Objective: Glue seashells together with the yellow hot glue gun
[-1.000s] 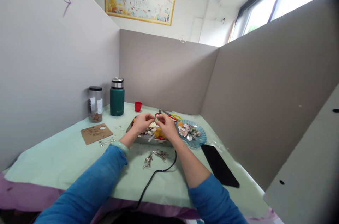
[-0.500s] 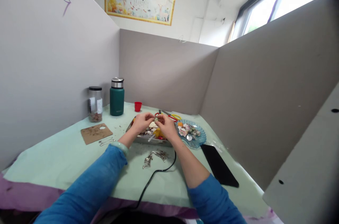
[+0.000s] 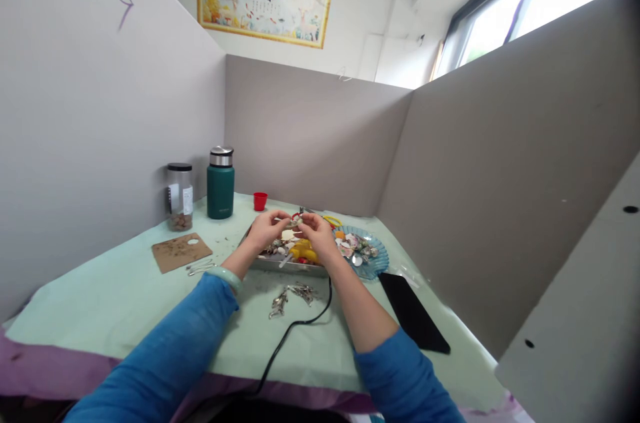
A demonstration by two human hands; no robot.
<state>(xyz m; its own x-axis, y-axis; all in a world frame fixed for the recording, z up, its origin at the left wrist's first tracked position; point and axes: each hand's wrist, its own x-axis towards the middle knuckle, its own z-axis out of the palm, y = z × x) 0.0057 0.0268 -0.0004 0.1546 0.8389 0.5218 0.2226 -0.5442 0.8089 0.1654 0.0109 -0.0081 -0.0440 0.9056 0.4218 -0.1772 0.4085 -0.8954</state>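
A sheet of brown cardboard [image 3: 173, 256] lay at nine o'clock from the metal tray [image 3: 295, 268], with a green bottle [image 3: 221, 191] at ten. The left hand [image 3: 266, 231] had its fingertips pinched on a small pale piece [image 3: 297, 220] above the tray. The hands had just drawn slightly apart, leaving more of the piece in view, though its details were too small to make out. The right hand [image 3: 317, 234] gripped its other side between thumb and fingers. A blue plate [image 3: 373, 270] of small ornaments sat at three o'clock.
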